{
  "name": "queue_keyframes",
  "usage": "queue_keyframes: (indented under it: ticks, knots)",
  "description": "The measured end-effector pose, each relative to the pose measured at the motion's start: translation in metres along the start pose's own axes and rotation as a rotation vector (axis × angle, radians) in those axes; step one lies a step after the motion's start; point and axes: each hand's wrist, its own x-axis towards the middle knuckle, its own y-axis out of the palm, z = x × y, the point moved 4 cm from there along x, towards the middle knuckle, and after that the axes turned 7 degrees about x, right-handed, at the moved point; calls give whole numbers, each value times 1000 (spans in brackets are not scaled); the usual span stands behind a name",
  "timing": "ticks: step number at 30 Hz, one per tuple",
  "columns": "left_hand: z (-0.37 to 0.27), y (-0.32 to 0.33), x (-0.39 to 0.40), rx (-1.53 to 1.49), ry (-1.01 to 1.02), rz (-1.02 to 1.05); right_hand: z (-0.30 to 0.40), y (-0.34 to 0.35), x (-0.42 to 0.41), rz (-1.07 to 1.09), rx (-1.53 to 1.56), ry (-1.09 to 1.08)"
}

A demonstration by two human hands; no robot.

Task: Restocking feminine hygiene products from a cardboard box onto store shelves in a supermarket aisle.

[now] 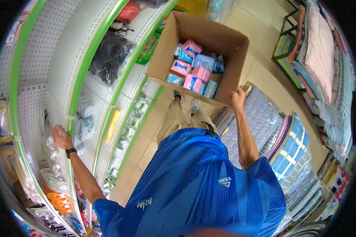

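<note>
A large open cardboard box stands before me at the top centre. Several pink packs and blue packs lie on its bottom. My right hand grips the box's near right corner, fingers closed on the edge. On the left, my left hand, with a dark watch at the wrist, is at the green-edged shelf, beside clear plastic-wrapped goods. Its fingers are bent and partly hidden, so I cannot tell whether it holds anything.
Tiered shelves on the left carry white-and-green boxes, a black plastic-wrapped bundle, a yellow pack and orange goods. Folded quilted mats are stacked at the right. A rack of folded bedding stands farther right, across the tiled floor.
</note>
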Motion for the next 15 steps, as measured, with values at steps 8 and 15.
queue_keyframes:
  ticks: [8,15]
  knots:
    - [-8,-6,-1,13,-37,16,0,75,-9,43,107,75]
    - [-6,-4,-1,24,-25,23,8,113,-30,-6,44,-127]
